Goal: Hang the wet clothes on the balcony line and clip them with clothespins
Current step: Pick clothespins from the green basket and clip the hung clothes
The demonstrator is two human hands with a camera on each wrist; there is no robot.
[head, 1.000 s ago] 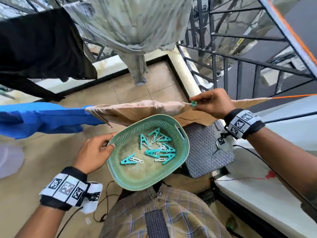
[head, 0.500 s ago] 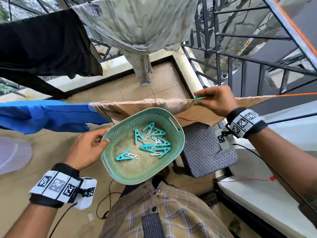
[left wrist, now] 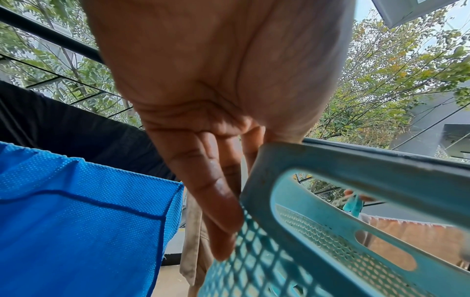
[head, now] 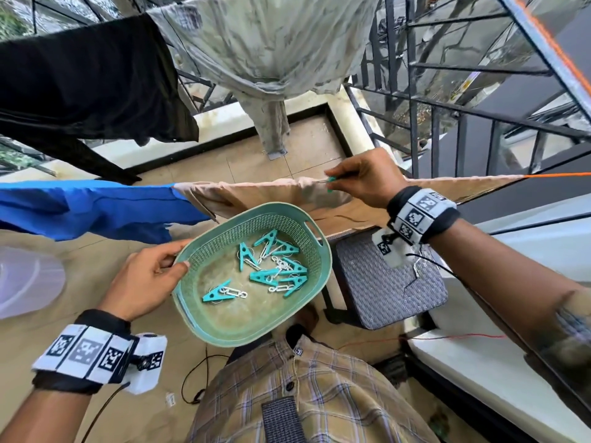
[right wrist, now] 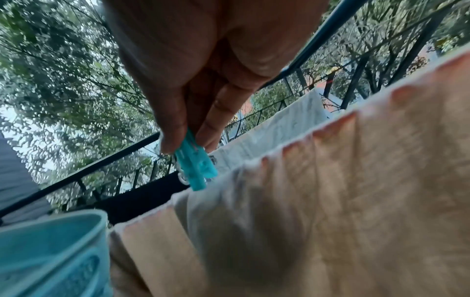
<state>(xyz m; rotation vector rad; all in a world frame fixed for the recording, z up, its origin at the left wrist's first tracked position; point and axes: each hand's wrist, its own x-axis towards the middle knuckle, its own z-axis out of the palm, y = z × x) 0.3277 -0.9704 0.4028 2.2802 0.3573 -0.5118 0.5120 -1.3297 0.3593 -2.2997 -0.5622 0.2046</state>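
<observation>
right hand (head: 367, 179) grip pinches 1 clothespin (head: 331, 183) at beige cloth (head: 256, 193) on line | left hand (head: 144, 279) grip holds basket (head: 315, 241), about 7 pins | 4 garments hung | tiled balcony floor (head: 96, 254), railing (head: 447, 107)

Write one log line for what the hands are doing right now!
left hand: holds green basket rim | right hand: pinches teal clothespin at beige cloth | step: clipping, not yet confirmed

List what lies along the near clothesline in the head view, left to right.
blue garment → beige cloth → teal clothespin pinched by the right hand → bare orange line
</observation>
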